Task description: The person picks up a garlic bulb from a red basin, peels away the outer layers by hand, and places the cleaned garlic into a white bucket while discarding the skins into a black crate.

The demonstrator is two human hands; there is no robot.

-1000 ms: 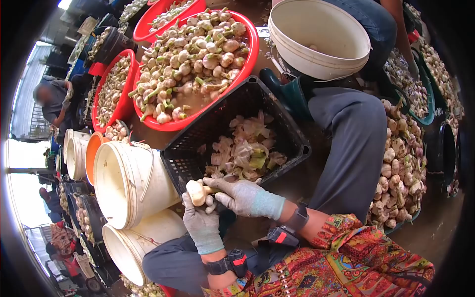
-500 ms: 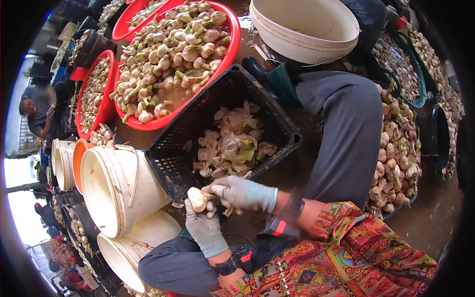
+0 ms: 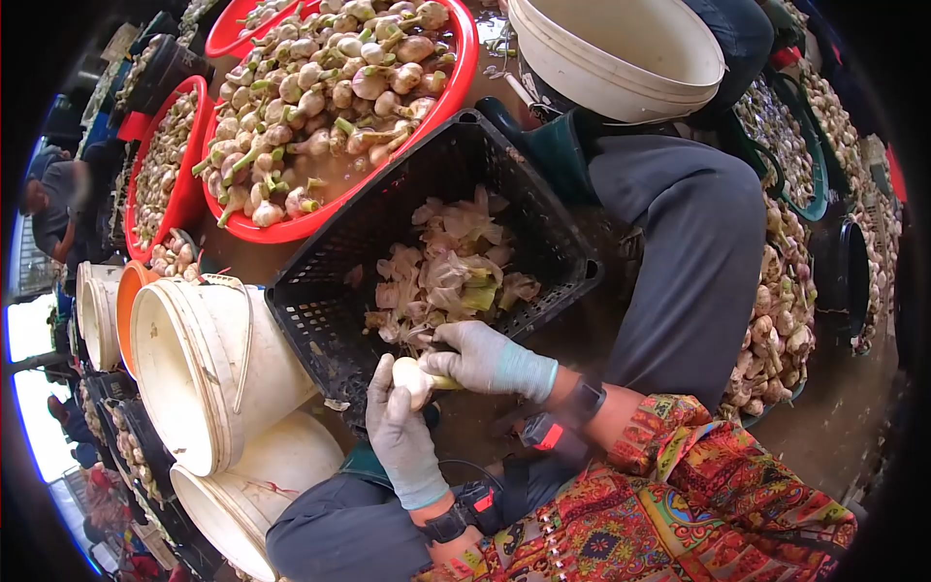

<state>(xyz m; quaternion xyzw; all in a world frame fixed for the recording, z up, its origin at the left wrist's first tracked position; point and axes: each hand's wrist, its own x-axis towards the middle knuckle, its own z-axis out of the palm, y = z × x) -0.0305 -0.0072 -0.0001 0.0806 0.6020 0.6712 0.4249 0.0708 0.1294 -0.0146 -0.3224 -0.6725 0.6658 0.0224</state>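
Observation:
My left hand [image 3: 400,436], in a grey knit glove, has its fingers wrapped round a garlic bulb [image 3: 411,382]. The bulb looks white and smooth, with a pale green stem pointing right. My right hand [image 3: 485,360], gloved too, is closed with fingertips at the bulb's upper right side, beside the stem; whatever lies between those fingers is hidden. Just beyond both hands stands a black plastic crate [image 3: 312,315] with slotted walls. Loose papery garlic skins [image 3: 451,276] and bits of green leaf lie in it.
Red tubs [image 3: 467,73] of garlic in water stand beyond the crate. White buckets [image 3: 208,373] and an orange bucket [image 3: 129,301] are at left. Another white bucket [image 3: 621,58] is at the top. Heaped garlic [image 3: 776,330] lies right of my leg. A person [image 3: 58,209] is at far left.
The bulb has turned in my left hand and now looks whiter and cleaner, its stem pointing right. My right hand has moved slightly up and right. The view has shifted slightly.

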